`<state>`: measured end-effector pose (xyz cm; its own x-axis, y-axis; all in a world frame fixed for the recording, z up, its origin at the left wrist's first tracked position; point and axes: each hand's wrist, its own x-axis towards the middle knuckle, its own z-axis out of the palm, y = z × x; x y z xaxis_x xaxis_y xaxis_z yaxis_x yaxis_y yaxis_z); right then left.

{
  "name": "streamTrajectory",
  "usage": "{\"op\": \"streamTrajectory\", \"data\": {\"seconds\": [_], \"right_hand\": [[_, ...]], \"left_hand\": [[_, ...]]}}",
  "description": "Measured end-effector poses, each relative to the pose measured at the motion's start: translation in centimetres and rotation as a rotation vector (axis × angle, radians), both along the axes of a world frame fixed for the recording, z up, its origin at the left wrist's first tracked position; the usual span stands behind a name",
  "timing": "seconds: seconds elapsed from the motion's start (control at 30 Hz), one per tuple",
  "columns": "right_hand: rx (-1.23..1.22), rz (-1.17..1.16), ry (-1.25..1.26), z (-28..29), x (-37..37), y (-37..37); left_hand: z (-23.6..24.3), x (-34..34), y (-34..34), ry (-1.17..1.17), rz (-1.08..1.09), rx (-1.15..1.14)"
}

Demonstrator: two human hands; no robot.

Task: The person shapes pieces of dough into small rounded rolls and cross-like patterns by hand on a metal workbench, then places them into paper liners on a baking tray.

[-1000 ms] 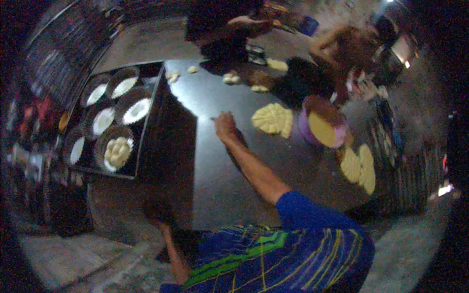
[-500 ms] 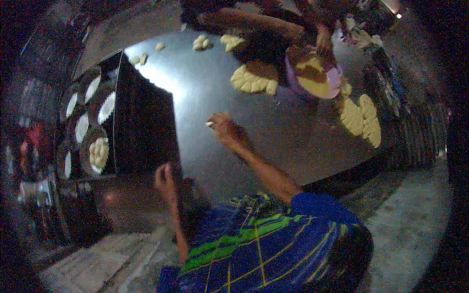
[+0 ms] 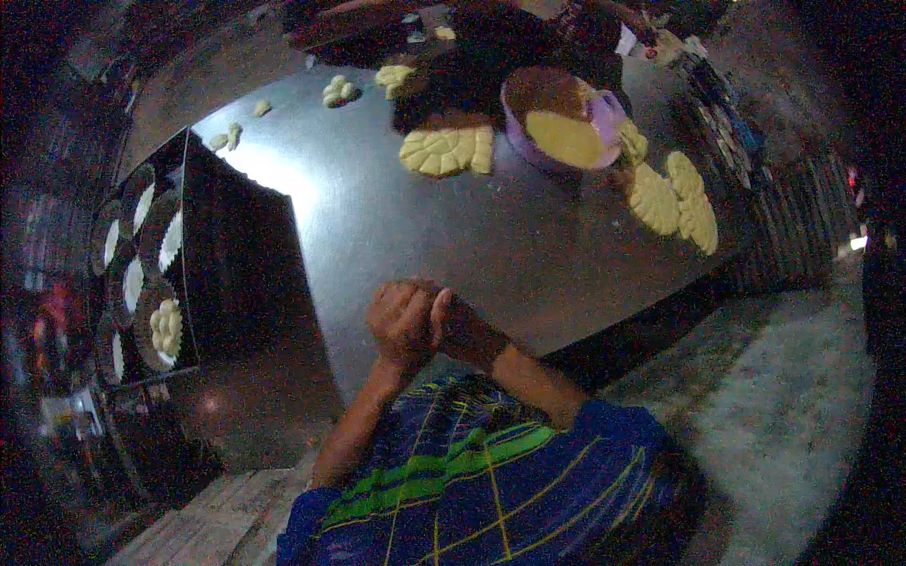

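My left hand point(image 3: 400, 321) and my right hand point(image 3: 462, 330) are pressed together over the near edge of the metal table point(image 3: 377, 217). Both are closed, with the left fingers curled and a thumb upright between them. Whatever lies inside is hidden. Beyond them is a wide, scored slab of pale dough point(image 3: 445, 152). Small dough balls sit in a cluster point(image 3: 340, 91) farther back, with loose dough bits point(image 3: 233, 135) to their left. On the left, a dark tray point(image 3: 186, 255) carries white fluted papers point(image 3: 132, 285), one of them bearing a clump of dough balls point(image 3: 167, 326).
A purple bowl point(image 3: 514, 132) of yellow stuff stands at the far right of the table. More dough slabs point(image 3: 653, 199) lie beside it. Across the table, another person's arm point(image 3: 354, 19) shows. The tray's dark side rises above the tabletop.
My hands were apart, the right over the table with a small pale piece at its fingers, the left near the tray. They have come together. The other person's hand has left the bowl.
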<state>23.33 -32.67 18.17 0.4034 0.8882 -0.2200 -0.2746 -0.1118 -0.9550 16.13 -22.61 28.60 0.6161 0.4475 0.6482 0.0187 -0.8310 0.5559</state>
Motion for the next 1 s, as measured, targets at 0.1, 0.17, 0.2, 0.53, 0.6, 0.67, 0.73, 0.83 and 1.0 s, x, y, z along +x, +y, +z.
{"op": "streamTrajectory", "data": {"seconds": [0.1,0.17,0.2,0.53,0.6,0.67,0.73,0.83,1.0], "right_hand": [[-0.002,-0.026,-0.045,1.0,1.4,-0.8],[-0.01,-0.077,-0.119,2.6,3.3,-1.7],[-0.006,-0.117,-0.173,3.6,4.8,-2.2],[-0.319,-0.037,-1.256,13.3,35.3,-3.7],[-0.497,0.165,-1.176,12.6,40.9,-3.5],[-0.344,0.294,-1.209,10.4,45.2,-3.0],[-0.459,0.488,-1.197,9.7,46.9,-0.8],[-0.475,0.539,-1.154,6.6,50.3,-2.1],[-0.571,0.6,-1.136,6.2,52.0,-2.4]], "left_hand": [[-0.4,1.7,-0.3,0.051,-0.147,-0.223],[-0.2,2.5,-0.5,0.194,-0.242,-0.345],[0.4,3.3,-1.5,0.077,-0.151,-0.47],[-5.0,-7.6,4.0,0.251,-0.128,-1.054],[-5.6,-8.8,5.4,0.215,-0.039,-1.005],[-7.0,-10.1,6.4,0.138,0.008,-1.02],[-6.7,-11.0,6.5,0.059,0.039,-1.021],[-6.9,-11.5,5.9,0.044,0.087,-1.11],[-12.7,-13.0,4.2,0.023,0.078,-1.202]]}}
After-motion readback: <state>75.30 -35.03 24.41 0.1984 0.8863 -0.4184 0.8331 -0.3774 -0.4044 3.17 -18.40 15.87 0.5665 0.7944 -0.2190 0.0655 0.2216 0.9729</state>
